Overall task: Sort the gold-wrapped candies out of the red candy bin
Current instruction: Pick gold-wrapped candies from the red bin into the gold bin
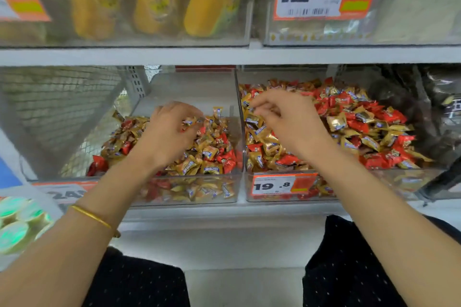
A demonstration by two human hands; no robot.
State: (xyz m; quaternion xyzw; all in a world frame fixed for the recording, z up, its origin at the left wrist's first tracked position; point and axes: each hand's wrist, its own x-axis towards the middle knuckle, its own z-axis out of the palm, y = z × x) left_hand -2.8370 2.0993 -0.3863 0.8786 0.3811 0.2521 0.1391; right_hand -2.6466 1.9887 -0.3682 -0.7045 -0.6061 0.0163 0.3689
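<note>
Landmark: 19.8 price tag (282,185), stuck on the front wall of the red candy bin (369,182).

Gold-wrapped candies (336,122): heaped loose in that bin, behind and above the tag, mixed with red-wrapped candies (359,126). They share no common heading. Long axes point every way; some lie flat, some are tipped on end. Each is a small pillow pack in shiny gold foil with a blue-and-white label band and crimped ends. Gold is denser straight behind the tag, red denser to the right of it.

Second clear bin (194,92): just left of the tag, wall to wall with the red candy bin. Its contents are mostly gold with some red among them. The rear floor is bare.

Left hand (172,129): up and left of the tag, over the second bin's pile. The back of the hand faces up and the fingers are curled under, gripping the held candies (190,122) at the fingertips. These look gold with a bit of red; the count is unclear. The forearm comes in from lower left and wears a gold bangle (91,217).

Right hand (282,117): directly above the tag, over the left part of the red candy bin. The back faces up and the fingers droop toward the pile, thumb and forefinger close together. I cannot tell whether they pinch a candy.

Both bins stand on a grey shelf (224,214), just below the tag.
</note>
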